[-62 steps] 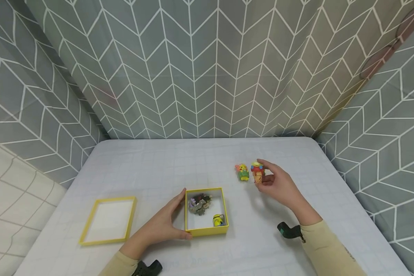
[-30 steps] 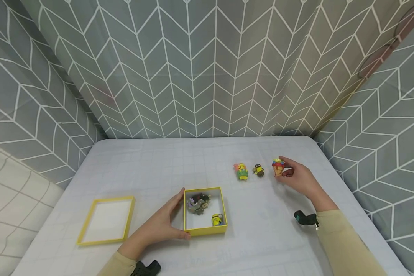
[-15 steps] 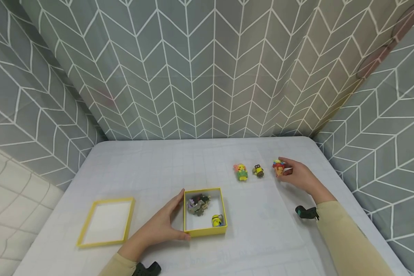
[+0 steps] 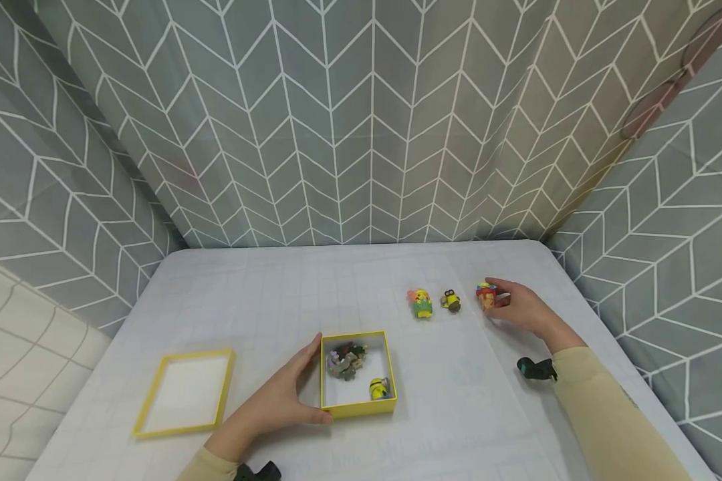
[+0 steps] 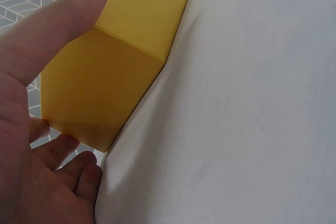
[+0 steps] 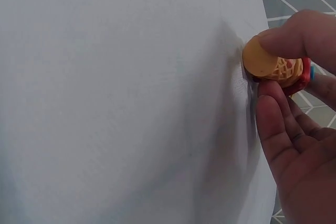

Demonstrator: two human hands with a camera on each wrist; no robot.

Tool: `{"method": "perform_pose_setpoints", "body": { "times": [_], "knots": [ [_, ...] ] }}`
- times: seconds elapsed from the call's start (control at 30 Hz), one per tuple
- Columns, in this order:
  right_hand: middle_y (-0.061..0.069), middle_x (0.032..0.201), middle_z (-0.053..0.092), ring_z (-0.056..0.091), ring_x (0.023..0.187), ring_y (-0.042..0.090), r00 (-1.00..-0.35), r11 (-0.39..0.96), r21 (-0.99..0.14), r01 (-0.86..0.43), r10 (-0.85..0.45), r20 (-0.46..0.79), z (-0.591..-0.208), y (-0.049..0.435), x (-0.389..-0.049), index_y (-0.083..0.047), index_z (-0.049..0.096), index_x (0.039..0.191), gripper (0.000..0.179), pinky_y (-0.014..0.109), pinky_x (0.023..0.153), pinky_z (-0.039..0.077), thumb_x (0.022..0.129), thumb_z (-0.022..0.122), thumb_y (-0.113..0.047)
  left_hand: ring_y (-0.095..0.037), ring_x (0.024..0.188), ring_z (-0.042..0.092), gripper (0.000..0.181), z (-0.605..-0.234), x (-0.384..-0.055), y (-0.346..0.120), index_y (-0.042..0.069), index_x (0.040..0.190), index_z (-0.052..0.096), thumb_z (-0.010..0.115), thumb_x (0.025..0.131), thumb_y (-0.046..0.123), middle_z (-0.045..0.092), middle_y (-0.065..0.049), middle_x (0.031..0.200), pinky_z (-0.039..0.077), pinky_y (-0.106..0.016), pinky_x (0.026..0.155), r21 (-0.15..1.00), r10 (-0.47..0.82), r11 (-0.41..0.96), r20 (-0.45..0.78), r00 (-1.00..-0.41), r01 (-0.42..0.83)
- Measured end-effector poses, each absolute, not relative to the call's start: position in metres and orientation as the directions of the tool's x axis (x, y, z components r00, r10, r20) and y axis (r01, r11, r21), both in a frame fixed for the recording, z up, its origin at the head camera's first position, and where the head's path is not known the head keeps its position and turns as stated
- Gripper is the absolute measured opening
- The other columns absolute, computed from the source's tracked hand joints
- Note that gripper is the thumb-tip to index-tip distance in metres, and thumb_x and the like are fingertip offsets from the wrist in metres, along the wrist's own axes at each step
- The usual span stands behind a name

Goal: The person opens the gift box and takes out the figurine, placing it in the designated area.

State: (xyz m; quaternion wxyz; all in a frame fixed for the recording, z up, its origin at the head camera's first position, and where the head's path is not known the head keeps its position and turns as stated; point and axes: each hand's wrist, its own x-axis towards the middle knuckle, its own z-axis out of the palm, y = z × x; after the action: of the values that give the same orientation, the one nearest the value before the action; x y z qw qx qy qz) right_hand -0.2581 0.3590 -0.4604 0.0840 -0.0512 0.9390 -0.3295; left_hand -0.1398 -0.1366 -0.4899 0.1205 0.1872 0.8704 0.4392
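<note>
My left hand (image 4: pixel 277 394) grips a shallow yellow box (image 4: pixel 361 409) at its left side. In the left wrist view the thumb lies on one yellow wall (image 5: pixel 105 77) and the fingertips touch another. Inside the box lie a heap of grey and brown toy figures (image 4: pixel 345 361) and a yellow minion figure (image 4: pixel 379 389). At the right of the table my right hand (image 4: pixel 526 308) pinches a toy figure (image 4: pixel 486 295), red above a waffle-cone-like base. The right wrist view shows the thumb and fingers around its tan base (image 6: pixel 260 59).
Left of the held figure lie a small minion figure (image 4: pixel 450 300) and a green, yellow and pink figure (image 4: pixel 421 304). A yellow-rimmed lid (image 4: pixel 183 394) lies on the white-covered table (image 4: pixel 289 287) at the left. Patterned grey curtains (image 4: pixel 361 133) surround the table.
My right hand has moved right with the cone-based figure, leaving the small minion figure in view on the table. Over the last half second it hardly moves. My left hand stays on the box.
</note>
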Motion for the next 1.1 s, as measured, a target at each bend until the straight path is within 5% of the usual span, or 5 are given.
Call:
{"method": "perform_pose_setpoints", "body": {
  "times": [0.5, 1.1],
  "knots": [
    [0.025, 0.136, 0.047, 0.049, 0.118, 0.039, -0.957, 0.729, -0.683, 0.049, -0.163, -0.242, -0.453, 0.365, -0.260, -0.007, 0.034, 0.154, 0.076, 0.052, 0.095, 0.048, 0.089, 0.072, -0.017, -0.020, 0.147, 0.018, 0.139, -0.488, -0.139, -0.136, 0.026, 0.160, 0.010, 0.093, 0.052, 0.055, 0.017, 0.004, 0.162, 0.019, -0.045, 0.117, 0.812, 0.434, 0.538, -0.034, -0.900, 0.229],
    [0.029, 0.137, 0.043, 0.048, 0.117, 0.040, -0.963, 0.698, -0.715, 0.031, -0.170, -0.208, -0.455, 0.370, -0.256, -0.008, 0.028, 0.156, 0.084, 0.050, 0.093, 0.048, 0.086, 0.074, -0.013, -0.022, 0.147, 0.018, 0.140, -0.488, -0.140, -0.137, 0.021, 0.161, 0.012, 0.093, 0.052, 0.055, 0.017, 0.003, 0.162, 0.020, -0.047, 0.116, 0.813, 0.435, 0.537, -0.035, -0.900, 0.227]
  ]
}}
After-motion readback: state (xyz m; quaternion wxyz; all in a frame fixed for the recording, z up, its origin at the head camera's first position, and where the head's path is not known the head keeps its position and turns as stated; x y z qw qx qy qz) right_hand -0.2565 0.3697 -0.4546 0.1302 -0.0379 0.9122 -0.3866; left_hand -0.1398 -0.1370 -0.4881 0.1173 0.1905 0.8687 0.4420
